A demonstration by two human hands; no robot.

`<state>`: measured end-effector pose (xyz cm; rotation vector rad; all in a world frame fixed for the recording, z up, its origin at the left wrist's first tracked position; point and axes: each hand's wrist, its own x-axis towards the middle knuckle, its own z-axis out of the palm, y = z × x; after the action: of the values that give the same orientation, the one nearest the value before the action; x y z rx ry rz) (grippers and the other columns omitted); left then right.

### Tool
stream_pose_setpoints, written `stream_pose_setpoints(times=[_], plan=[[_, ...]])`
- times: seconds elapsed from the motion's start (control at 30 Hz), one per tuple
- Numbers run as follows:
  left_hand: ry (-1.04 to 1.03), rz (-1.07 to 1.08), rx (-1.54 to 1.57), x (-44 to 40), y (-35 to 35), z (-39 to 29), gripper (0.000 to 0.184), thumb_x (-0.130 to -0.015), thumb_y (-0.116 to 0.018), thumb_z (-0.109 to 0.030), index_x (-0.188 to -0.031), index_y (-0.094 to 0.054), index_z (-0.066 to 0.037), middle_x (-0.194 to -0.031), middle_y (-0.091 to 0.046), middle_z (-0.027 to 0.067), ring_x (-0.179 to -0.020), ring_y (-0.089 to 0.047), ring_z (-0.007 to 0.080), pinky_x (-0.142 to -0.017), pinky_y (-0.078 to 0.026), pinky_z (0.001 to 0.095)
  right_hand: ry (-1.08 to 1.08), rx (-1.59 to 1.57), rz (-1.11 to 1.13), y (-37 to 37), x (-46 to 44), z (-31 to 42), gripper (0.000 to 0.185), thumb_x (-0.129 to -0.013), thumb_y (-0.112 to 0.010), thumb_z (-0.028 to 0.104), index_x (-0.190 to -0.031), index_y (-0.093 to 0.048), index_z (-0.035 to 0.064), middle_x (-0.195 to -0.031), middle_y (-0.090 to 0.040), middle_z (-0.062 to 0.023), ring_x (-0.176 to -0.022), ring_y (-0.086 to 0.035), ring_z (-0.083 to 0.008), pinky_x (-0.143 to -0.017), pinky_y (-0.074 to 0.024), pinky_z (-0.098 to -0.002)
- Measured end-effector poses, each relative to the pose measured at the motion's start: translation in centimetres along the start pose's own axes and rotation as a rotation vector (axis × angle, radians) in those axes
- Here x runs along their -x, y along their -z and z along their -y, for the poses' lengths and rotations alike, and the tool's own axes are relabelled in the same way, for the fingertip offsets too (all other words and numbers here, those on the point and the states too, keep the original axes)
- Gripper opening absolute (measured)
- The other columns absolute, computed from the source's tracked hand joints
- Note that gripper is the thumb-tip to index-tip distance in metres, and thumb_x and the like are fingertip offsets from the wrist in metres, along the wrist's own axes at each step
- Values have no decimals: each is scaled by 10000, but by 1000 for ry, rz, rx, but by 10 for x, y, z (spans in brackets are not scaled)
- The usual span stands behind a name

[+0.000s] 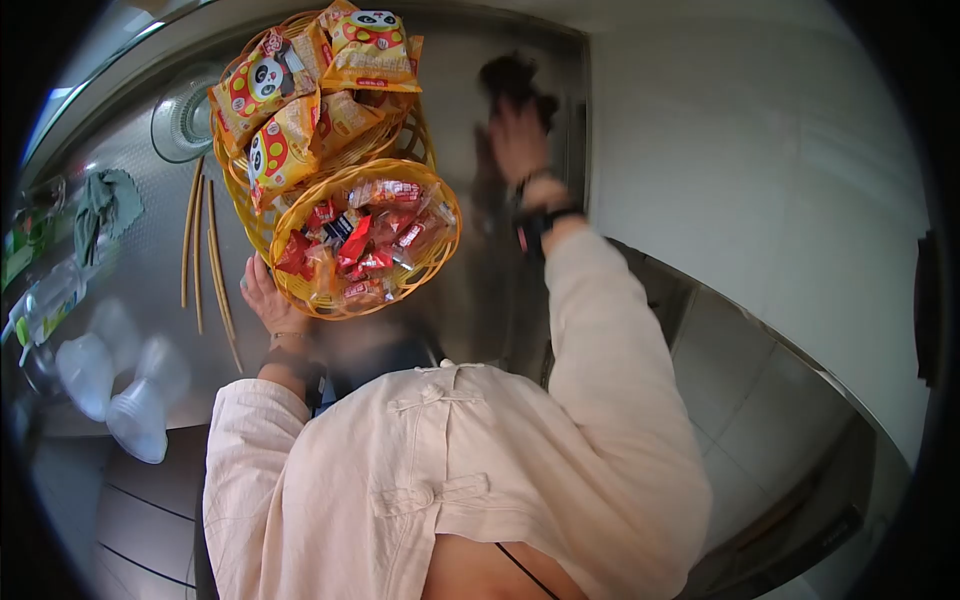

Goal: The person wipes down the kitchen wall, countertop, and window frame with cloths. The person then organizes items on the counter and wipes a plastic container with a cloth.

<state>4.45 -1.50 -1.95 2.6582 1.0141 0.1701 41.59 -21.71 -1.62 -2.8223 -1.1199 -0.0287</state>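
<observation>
My right hand (518,145) presses down on a dark cloth (515,80) against the steel counter near its right edge; hand and cloth are somewhat smeared by motion. To the left, my left hand (270,300) lies on the counter with fingers stretched out, against the near left side of a small yellow woven basket (452,235). Part of that hand is hidden by the rim. Small red and clear wrapped snacks (365,240) fill this basket. Behind it, a larger yellow basket (228,190) holds several orange snack packets (265,85) with panda pictures.
Left of the baskets lie several wooden chopsticks (195,245) and a clear glass dish (185,115). Farther left are a grey-green cloth (105,205), a clear bottle (55,300) and translucent plastic pieces (138,415). A white wall panel (720,150) borders the counter's right side.
</observation>
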Motion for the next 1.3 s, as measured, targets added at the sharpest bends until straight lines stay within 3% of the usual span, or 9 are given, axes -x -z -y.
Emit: stream_pose_setpoints(times=[0.1,0.33,0.43,0.53,0.83,1.03,1.1,1.2,1.3], plan=[[73,24,77,-3,1,-1,544,-771,-537,-414,-1250,-427,-182,-1372,-254,47,-1292,-198,247,-1018,-157,510,-260,-121,-17,3,-39,14,482,-862,-388,356,-1281,-401,118,-1259,-417,-213,-1258,-269,-368,-963,-297,-517],[10,-3,17,-1,5,-3,558,-766,-546,-415,-1255,-423,-176,-1368,-257,40,-1289,-198,257,-1015,-160,513,50,-165,280,58,136,58,420,-775,-510,50,-1187,-503,131,-1250,-451,-151,-1257,-311,-303,-972,-236,-577],[-17,-11,2,-3,2,-4,553,-767,-546,-411,-1258,-420,-188,-1370,-256,43,-1289,-198,262,-1010,-159,525,-192,-414,-110,99,142,44,438,-785,-493,48,-1212,-493,145,-909,-597,-148,-825,-580,-327,-702,-469,-417],[-15,-18,-20,-2,0,-3,536,-775,-538,-396,-1258,-421,-198,-1373,-255,45,-1290,-196,264,-1007,-156,537,-391,-324,82,143,135,40,467,-794,-481,47,-1242,-470,177,-630,-548,-161,-588,-545,-343,-553,-451,-424],[-61,-78,14,-3,-2,-1,548,-767,-529,-423,-1256,-424,-199,-1371,-265,43,-1286,-204,265,-1001,-167,543,-376,-187,52,205,127,25,291,-811,-497,84,-1094,-556,120,-730,-594,-205,-673,-570,-388,-585,-466,-450],[-45,-44,-32,-3,2,-4,557,-770,-515,-434,-1261,-417,-189,-1370,-266,49,-1282,-211,267,-1002,-165,540,-692,-777,47,220,126,30,353,-763,-444,-21,-1095,-547,44,-699,-555,-56,-537,-539,-72,-476,-444,-229],[-44,-39,-31,-3,3,-4,559,-768,-514,-439,-1259,-420,-190,-1371,-265,50,-1281,-212,270,-1001,-167,541,-609,-1027,270,223,128,51,481,-784,-457,-18,-1255,-422,75,-971,-578,-147,-576,-543,-81,-506,-465,-233],[-58,-51,-21,-4,0,-2,559,-765,-516,-439,-1257,-423,-191,-1371,-264,52,-1281,-212,274,-999,-169,543,-361,-1472,688,210,137,66,665,-848,-490,51,-1400,-127,134,-1378,-256,-243,-662,-544,-74,-562,-485,-234],[-69,-64,-17,-3,-2,0,552,-766,-518,-425,-1257,-423,-190,-1373,-262,54,-1283,-208,278,-1000,-166,542,-771,-1119,423,150,146,26,334,-844,-496,67,-1178,-506,54,-1128,-562,-168,-722,-602,-119,-571,-494,-249]])
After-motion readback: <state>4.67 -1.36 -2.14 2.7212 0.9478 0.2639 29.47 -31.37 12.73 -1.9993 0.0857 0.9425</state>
